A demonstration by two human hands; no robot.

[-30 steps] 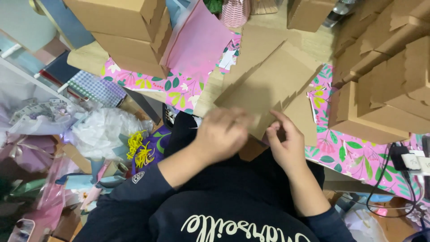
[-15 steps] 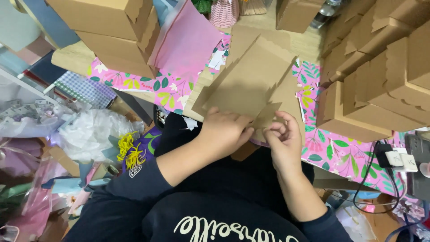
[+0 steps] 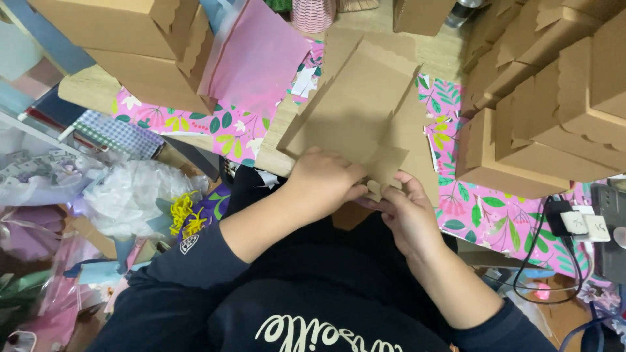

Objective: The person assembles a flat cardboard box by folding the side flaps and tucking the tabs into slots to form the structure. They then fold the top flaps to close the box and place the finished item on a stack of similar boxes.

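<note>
Far left, off the bench: white wrap (image 3: pixel 134 195) with a yellow tuft (image 3: pixel 184 215), loose and well apart from the work.

Upper left: stack of brown boxes (image 3: pixel 124 39) on the bench (image 3: pixel 85 91), which is covered by pink floral paper (image 3: pixel 228 133). A pink sheet (image 3: pixel 251 58) leans against the stack.

Centre: flat brown card (image 3: pixel 355 104), unfolded, lies tilted over the bench's near edge, its lower part overhanging toward the person's lap.

Left hand (image 3: pixel 323 182): closed, knuckles up, pressing down on the card's lower left edge. Fingertips hidden under the palm, so the exact grip is unclear.

Right hand (image 3: pixel 407 212): thumb and fingers pinched on a small flap (image 3: pixel 385 166) at the card's lower right corner. The two hands are close together, almost touching.

Right: folded boxes (image 3: pixel 548 98) stacked in a crowded block, just beside the card. Lower right: white plugs (image 3: pixel 583 223) with black cable (image 3: pixel 531 261).

Risks, as judged:
- Flap could crease off its score line or tear if pulled while the left hand pins the panel hard.
- Card overhangs the edge, so easing the left hand's pressure could let it slide into the lap.
- A wide swing of the card could knock the boxes on the right.
</note>
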